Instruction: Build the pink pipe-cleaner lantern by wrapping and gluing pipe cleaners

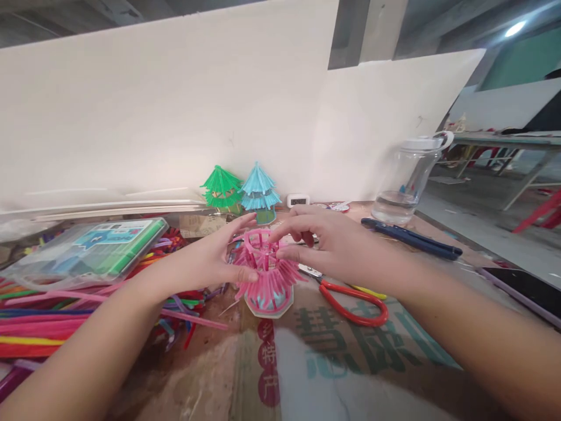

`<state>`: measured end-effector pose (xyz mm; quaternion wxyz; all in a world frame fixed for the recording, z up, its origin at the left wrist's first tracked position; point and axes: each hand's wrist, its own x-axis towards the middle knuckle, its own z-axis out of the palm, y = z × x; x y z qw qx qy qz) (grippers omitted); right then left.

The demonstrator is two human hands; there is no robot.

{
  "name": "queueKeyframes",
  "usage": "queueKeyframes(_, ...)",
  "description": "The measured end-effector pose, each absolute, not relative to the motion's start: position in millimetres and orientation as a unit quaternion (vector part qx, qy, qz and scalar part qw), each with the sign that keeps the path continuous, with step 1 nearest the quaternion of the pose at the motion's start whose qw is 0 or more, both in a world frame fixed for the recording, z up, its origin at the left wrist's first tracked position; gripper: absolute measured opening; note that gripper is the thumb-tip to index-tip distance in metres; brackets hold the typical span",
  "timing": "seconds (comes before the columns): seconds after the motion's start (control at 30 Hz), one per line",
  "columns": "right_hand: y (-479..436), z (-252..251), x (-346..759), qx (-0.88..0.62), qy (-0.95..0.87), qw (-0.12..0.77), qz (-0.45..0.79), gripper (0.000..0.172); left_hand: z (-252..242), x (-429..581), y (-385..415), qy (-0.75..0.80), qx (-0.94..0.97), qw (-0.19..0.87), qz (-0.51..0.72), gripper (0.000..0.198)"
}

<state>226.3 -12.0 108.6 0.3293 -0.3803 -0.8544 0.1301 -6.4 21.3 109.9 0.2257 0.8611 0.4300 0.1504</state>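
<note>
A small pink pavilion made of pipe cleaners [268,286] stands on a pale, many-sided base in front of me. Its fringed lower roof flares outward, and above it rises an open ring on thin posts. My left hand [219,254] curves round its left side, thumb on the pink fringe, the other fingers partly hidden behind. From the right, my right hand [313,237] has thumb and index finger at the upper ring and posts, the remaining fingers curled. Red-handled scissors [355,304] lie just right of the pavilion, blades partly under my right hand.
Behind stand a green pavilion [221,190] and a blue one [259,190], beside a small digital clock [298,201]. Loose pipe cleaners [48,327] and a plastic case [87,251] cover the left. To the right are a water bottle [397,199], dark-blue tool [409,238] and phone [526,289].
</note>
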Motion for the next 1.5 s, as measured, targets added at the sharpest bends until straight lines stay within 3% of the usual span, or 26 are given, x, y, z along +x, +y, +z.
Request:
queueKeyframes(0.3, -17.4, 108.8, 218.0, -0.426, -0.853, 0.282, 0.106, 0.012, 102.5, 2.6, 20.3, 0.453, 0.856, 0.203, 0.145, 0.097)
queueKeyframes(1.5, -10.2, 105.4, 220.4, -0.422, -0.854, 0.277, 0.123, 0.009, 104.5, 5.7, 15.5, 0.469, 0.850, 0.198, 0.133, 0.098)
